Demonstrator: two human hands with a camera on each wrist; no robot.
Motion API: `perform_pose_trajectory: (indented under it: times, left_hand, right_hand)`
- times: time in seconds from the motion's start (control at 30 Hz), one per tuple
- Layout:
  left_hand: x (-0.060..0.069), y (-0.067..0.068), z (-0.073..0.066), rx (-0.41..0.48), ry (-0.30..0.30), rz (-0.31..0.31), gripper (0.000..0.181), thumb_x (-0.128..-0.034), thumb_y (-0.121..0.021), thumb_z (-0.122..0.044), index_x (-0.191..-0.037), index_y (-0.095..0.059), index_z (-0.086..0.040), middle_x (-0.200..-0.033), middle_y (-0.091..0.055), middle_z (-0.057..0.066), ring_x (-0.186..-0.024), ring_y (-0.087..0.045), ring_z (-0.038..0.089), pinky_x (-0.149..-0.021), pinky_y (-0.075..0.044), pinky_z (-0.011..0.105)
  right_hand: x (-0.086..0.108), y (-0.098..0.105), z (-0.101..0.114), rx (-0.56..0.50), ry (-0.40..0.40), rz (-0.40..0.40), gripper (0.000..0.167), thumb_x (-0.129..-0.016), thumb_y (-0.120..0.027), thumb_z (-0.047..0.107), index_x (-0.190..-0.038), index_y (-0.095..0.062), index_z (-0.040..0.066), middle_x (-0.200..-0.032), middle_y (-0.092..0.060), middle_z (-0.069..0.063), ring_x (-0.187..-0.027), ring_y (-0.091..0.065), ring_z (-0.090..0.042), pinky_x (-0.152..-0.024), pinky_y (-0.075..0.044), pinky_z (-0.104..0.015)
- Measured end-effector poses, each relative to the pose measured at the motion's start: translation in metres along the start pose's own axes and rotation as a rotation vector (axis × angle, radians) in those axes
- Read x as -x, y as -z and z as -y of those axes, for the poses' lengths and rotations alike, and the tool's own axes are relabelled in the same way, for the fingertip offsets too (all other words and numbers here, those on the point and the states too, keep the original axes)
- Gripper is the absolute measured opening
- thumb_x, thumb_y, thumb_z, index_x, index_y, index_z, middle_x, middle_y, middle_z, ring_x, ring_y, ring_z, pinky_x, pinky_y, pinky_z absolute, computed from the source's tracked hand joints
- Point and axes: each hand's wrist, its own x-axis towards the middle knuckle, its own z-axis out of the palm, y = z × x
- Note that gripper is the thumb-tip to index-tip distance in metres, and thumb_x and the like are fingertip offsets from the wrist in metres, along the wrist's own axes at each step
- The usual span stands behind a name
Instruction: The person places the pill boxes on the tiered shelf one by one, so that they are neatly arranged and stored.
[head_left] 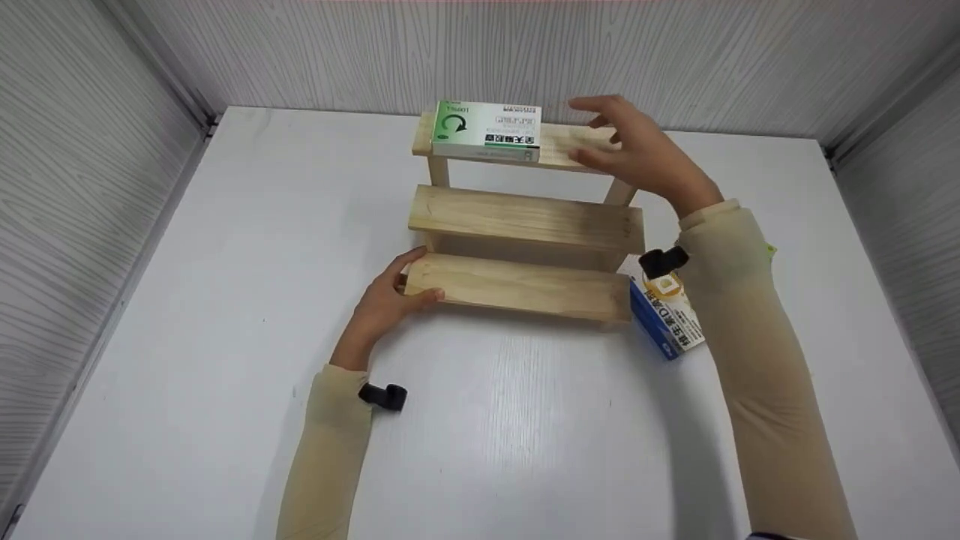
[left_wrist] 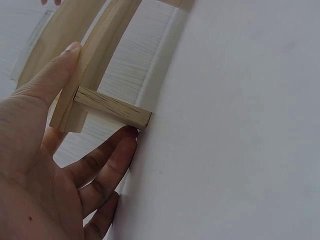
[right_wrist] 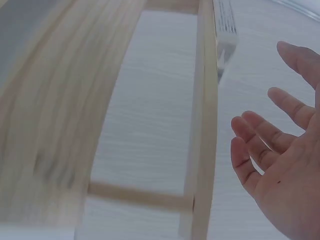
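A wooden three-step rack [head_left: 525,217] stands on the white table. My left hand [head_left: 381,306] grips the left end of its lowest step, the thumb on the front edge. In the left wrist view, the fingers of the left hand [left_wrist: 55,165] curl beside the rack's short support [left_wrist: 112,106]. A green and white medicine box [head_left: 487,129] lies on the left part of the top step. Above the right end of that step is my right hand [head_left: 649,154], its fingers spread and holding nothing. The right wrist view shows this hand [right_wrist: 285,150] apart from the wood.
A blue and white box with an orange mark [head_left: 667,315] lies on the table [head_left: 510,435] by the rack's right end, partly behind the right sleeve [head_left: 757,360]. A bit of green [head_left: 772,251] shows past that sleeve. Grey wood-grain walls [head_left: 337,52] enclose the table.
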Motion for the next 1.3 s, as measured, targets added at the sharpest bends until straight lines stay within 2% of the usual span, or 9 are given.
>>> perform_pose_trajectory:
  times: [0.27, 0.47, 0.63, 0.8, 1.07, 1.3]
  left_hand:
    - [0.000, 0.001, 0.000, -0.009, -0.003, 0.003, 0.086, -0.0744, -0.078, -0.053, -0.147, -0.034, -0.042, -0.116, -0.057, 0.017, -0.098, -0.056, 0.025, -0.082, -0.041, 0.034]
    - [0.000, 0.002, -0.001, -0.021, 0.006, 0.006, 0.087, -0.0740, -0.078, -0.053, -0.147, -0.034, -0.041, -0.116, -0.056, 0.017, -0.099, -0.055, 0.025, -0.081, -0.041, 0.034]
    - [0.000, 0.003, -0.002, -0.014, -0.002, 0.009, 0.086, -0.0753, -0.078, -0.051, -0.148, -0.034, -0.040, -0.116, -0.056, 0.018, -0.099, -0.055, 0.026, -0.082, -0.042, 0.034]
    - [-0.001, 0.001, 0.000, 0.006, -0.015, 0.013, 0.086, -0.0759, -0.079, -0.048, -0.148, -0.034, -0.038, -0.118, -0.056, 0.018, -0.100, -0.056, 0.025, -0.082, -0.043, 0.033]
    - [-0.001, 0.001, 0.001, 0.013, -0.029, 0.011, 0.085, -0.0761, -0.079, -0.048, -0.148, -0.035, -0.038, -0.118, -0.057, 0.017, -0.101, -0.056, 0.025, -0.082, -0.045, 0.033]
    - [-0.001, 0.000, -0.001, 0.026, -0.030, 0.010, 0.085, -0.0759, -0.079, -0.047, -0.148, -0.035, -0.037, -0.118, -0.057, 0.018, -0.099, -0.058, 0.024, -0.081, -0.045, 0.032]
  right_hand:
    - [0.036, 0.030, -0.045, 0.012, -0.061, -0.088, 0.064, -0.093, -0.064, 0.031, -0.149, -0.036, 0.014, -0.150, -0.037, -0.013, -0.134, -0.037, -0.035, -0.105, -0.030, -0.054]
    - [0.071, 0.040, -0.093, -0.015, -0.223, -0.101, 0.073, -0.092, -0.064, 0.038, -0.153, -0.028, 0.020, -0.156, -0.027, -0.013, -0.138, -0.028, -0.037, -0.108, -0.025, -0.059]
    - [0.108, 0.044, -0.140, -0.024, -0.345, -0.030, 0.083, -0.091, -0.065, 0.041, -0.155, -0.019, 0.015, -0.157, -0.017, -0.020, -0.141, -0.018, -0.044, -0.110, -0.019, -0.064]
    - [0.131, 0.046, -0.168, -0.010, -0.409, 0.027, 0.086, -0.091, -0.064, 0.041, -0.156, -0.014, 0.013, -0.157, -0.010, -0.025, -0.139, -0.014, -0.050, -0.105, -0.018, -0.069]
    - [0.156, 0.046, -0.201, -0.010, -0.483, 0.125, 0.090, -0.093, -0.060, 0.042, -0.156, -0.005, 0.008, -0.157, 0.003, -0.030, -0.138, -0.006, -0.057, -0.101, -0.016, -0.072]
    - [0.175, 0.040, -0.220, -0.045, -0.581, 0.191, 0.096, -0.092, -0.061, 0.045, -0.155, 0.002, 0.008, -0.157, 0.011, -0.030, -0.140, -0.002, -0.056, -0.102, -0.016, -0.072]
